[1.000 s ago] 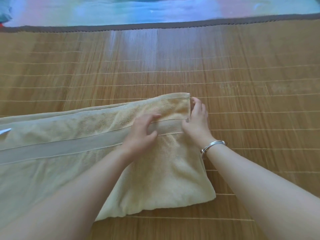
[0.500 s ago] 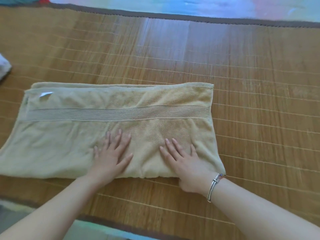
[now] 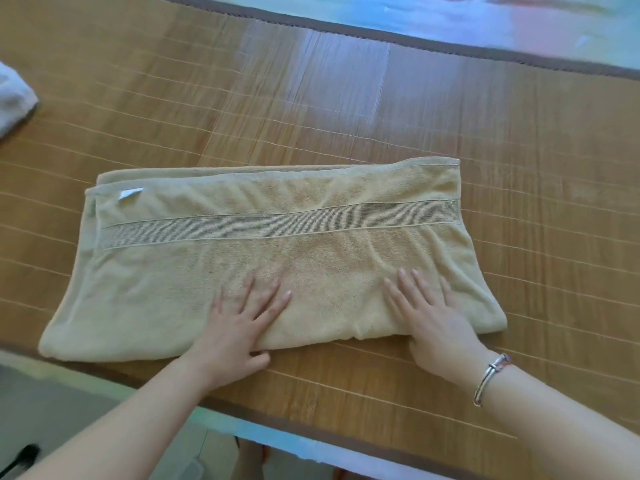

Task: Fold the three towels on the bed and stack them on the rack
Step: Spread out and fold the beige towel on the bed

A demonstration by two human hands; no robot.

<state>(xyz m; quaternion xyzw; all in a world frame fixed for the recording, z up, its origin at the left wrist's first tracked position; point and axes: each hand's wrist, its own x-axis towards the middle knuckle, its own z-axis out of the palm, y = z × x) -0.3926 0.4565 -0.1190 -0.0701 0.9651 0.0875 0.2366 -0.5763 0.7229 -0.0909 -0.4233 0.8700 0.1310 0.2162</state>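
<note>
A beige towel (image 3: 277, 209) lies folded in a long flat band on the bamboo mat (image 3: 346, 98) that covers the bed. A woven stripe runs along its length and a small white label sits at its far left corner. My left hand (image 3: 239, 323) rests flat on the towel's near edge, fingers spread. My right hand (image 3: 433, 313), with a silver bracelet on the wrist, presses flat on the near right part of the towel. Neither hand grips the cloth. A piece of white cloth (image 3: 14, 98), perhaps another towel, shows at the left edge. No rack is in view.
The mat's dark border (image 3: 450, 46) runs along the far side, with a pale, colourful sheet (image 3: 485, 19) beyond it. The mat's near edge (image 3: 311, 427) lies just below my forearms, and grey floor (image 3: 52, 410) shows at the lower left.
A second ago my hands were at the towel's far right corner. They have since come down to its near edge and lie flat. The view has shifted so the whole towel shows.
</note>
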